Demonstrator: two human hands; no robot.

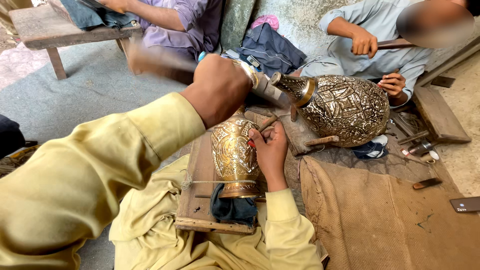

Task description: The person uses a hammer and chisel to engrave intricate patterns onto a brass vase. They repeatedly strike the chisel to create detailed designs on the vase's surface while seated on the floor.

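We steady an embossed brass vase [233, 152] lying on a worn wooden board [196, 200]; our right hand [270, 150] pinches a slim chisel [266, 123] against it, our left hand [217, 90] grips a blurred hammer [160, 62] above. Coarse burlap [380, 215] lies beside.

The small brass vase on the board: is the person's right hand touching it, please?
Touching: the head view shows the right hand resting its fingers against the small brass vase.
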